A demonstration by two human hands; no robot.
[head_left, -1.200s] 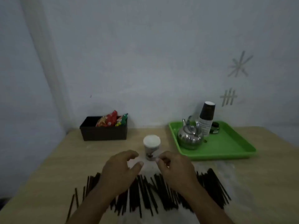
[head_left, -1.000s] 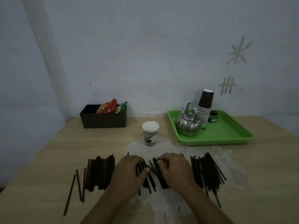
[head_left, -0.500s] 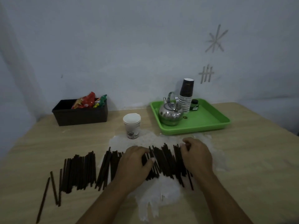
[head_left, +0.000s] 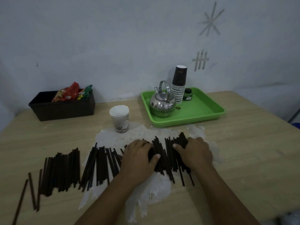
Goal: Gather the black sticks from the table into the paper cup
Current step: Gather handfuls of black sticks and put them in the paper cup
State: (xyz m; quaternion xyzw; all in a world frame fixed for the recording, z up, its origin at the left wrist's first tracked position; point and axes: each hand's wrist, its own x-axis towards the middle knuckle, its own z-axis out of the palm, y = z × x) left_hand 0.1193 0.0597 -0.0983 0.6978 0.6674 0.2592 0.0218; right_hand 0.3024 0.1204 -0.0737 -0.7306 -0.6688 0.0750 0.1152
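Many black sticks [head_left: 165, 157] lie in a row across the wooden table [head_left: 243, 159], from the far left to the middle. My left hand [head_left: 139, 157] and my right hand [head_left: 194, 153] rest palm down on the right end of the row, with a bunch of sticks squeezed between them. The fingers of both hands curl over the sticks, and part of the bunch is hidden under them. A white paper cup [head_left: 119, 119] stands upright just behind the sticks, apart from both hands.
A green tray [head_left: 203, 111] at the back right holds a steel kettle [head_left: 162, 103], a stack of paper cups [head_left: 179, 85] and a small green bottle [head_left: 187, 94]. A black box [head_left: 63, 108] with snack packets stands back left. A white patch [head_left: 151, 190] marks the tabletop.
Both hands came down onto the sticks and moved right along the row. They have drawn closer together, pressing the rightmost sticks into a tighter bunch.
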